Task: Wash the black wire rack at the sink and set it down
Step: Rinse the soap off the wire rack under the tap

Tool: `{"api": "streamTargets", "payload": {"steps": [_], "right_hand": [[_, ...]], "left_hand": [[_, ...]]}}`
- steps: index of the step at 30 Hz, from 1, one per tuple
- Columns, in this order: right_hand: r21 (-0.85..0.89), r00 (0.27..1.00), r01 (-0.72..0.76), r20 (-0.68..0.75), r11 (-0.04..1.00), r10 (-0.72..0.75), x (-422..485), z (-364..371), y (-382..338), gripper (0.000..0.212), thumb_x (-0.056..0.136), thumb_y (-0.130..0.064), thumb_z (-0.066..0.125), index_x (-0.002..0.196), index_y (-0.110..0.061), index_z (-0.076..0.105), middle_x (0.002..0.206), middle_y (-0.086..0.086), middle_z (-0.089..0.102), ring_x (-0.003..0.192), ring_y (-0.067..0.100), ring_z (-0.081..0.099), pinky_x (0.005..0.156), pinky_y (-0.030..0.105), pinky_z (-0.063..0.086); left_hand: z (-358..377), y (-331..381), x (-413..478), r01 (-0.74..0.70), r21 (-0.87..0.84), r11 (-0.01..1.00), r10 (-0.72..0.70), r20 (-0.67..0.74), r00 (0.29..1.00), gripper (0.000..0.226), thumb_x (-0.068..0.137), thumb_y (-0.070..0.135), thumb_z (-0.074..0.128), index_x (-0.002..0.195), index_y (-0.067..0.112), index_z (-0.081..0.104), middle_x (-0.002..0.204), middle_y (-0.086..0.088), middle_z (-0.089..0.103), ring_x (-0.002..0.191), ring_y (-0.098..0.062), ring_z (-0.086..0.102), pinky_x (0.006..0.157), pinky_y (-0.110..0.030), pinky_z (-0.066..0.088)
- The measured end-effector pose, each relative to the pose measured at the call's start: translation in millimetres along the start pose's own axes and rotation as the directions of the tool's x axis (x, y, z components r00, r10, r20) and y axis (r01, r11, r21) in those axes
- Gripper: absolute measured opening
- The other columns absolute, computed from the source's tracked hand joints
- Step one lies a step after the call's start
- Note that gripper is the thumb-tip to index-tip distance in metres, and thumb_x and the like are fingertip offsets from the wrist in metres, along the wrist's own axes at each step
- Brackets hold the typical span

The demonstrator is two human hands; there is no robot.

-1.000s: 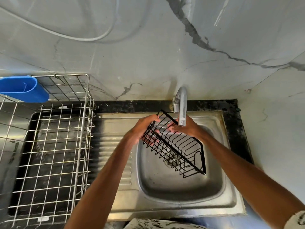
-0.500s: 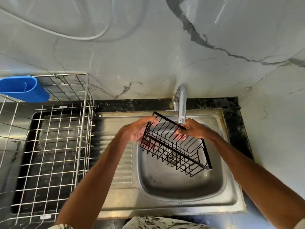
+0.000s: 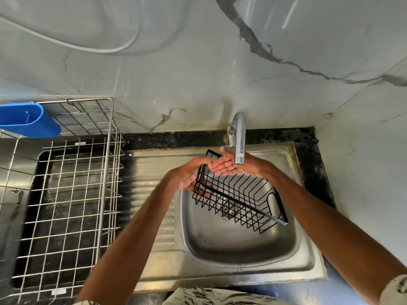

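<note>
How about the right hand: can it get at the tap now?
Probably yes: the right hand lies open under the tap spout, nothing between; the left hand grips the black wire rack.

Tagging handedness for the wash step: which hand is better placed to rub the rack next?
Probably right. The left hand grips the black wire rack at its left end, holding it over the sink; the right hand lies open under the tap, fingers straight, free to rub.

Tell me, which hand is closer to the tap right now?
The right hand: it lies open, fingers straight, directly beneath the spout of the tap. The left hand is off to the tap's left, gripping the end of the black wire rack.
</note>
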State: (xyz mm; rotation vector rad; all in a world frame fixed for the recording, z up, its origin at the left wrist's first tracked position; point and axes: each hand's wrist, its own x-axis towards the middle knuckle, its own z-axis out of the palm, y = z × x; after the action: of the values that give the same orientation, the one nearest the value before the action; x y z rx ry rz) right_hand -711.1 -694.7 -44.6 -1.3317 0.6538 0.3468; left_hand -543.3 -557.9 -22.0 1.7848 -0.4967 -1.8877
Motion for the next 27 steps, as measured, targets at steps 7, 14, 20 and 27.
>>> {"api": "streamTargets", "payload": {"steps": [7, 14, 20, 27], "right_hand": [[-0.103, 0.954, -0.193, -0.252, 0.976, 0.162, -22.1, -20.1, 57.1, 0.076, 0.107, -0.051, 0.011, 0.116, -0.002, 0.068, 0.12, 0.021, 0.07, 0.103, 0.024, 0.071, 0.095, 0.039, 0.056], [0.0, 0.989, -0.037, -0.145, 0.999, 0.037, 9.6, 13.3, 7.2, 0.101, 0.097, -0.069, 0.006, 0.118, 0.01, 0.066, 0.113, 0.024, 0.072, 0.107, 0.034, 0.071, 0.09, 0.037, 0.059], [-0.018, 0.952, -0.074, -0.3, 0.997, 0.065, -5.1, -5.8, 45.7, 0.067, 0.11, -0.043, 0.015, 0.104, -0.003, 0.069, 0.113, 0.023, 0.071, 0.102, 0.029, 0.071, 0.103, 0.049, 0.051], [-0.004, 0.926, -0.132, -0.357, 0.991, 0.122, 1.2, 20.1, 25.5, 0.069, 0.109, -0.046, 0.024, 0.107, 0.009, 0.067, 0.096, 0.021, 0.075, 0.084, 0.026, 0.076, 0.07, 0.032, 0.061]], "left_hand": [[-26.5, -4.7, 3.3, 0.033, -0.113, 0.993, -0.04, -0.056, 0.998, 0.084, 0.051, 0.054, 0.074, 0.132, 0.035, 0.059, 0.17, -0.009, 0.019, 0.141, -0.043, 0.044, 0.082, -0.056, 0.063], [-14.2, -3.9, -16.3, 0.029, -0.051, 0.998, -0.034, -0.104, 0.994, 0.05, 0.068, 0.057, 0.068, 0.114, 0.036, 0.064, 0.154, -0.005, 0.034, 0.13, -0.04, 0.055, 0.079, -0.052, 0.064], [-28.3, -16.5, -38.3, 0.0, -0.045, 0.999, -0.009, -0.202, 0.979, 0.069, 0.072, 0.052, 0.066, 0.138, 0.037, 0.052, 0.149, -0.014, 0.037, 0.108, -0.032, 0.062, 0.084, -0.044, 0.063], [-6.3, -13.7, -52.8, -0.058, 0.036, 0.998, 0.066, -0.267, 0.962, 0.042, 0.094, 0.03, 0.062, 0.134, 0.028, 0.049, 0.139, -0.01, 0.042, 0.107, -0.034, 0.056, 0.077, -0.039, 0.055]]}}
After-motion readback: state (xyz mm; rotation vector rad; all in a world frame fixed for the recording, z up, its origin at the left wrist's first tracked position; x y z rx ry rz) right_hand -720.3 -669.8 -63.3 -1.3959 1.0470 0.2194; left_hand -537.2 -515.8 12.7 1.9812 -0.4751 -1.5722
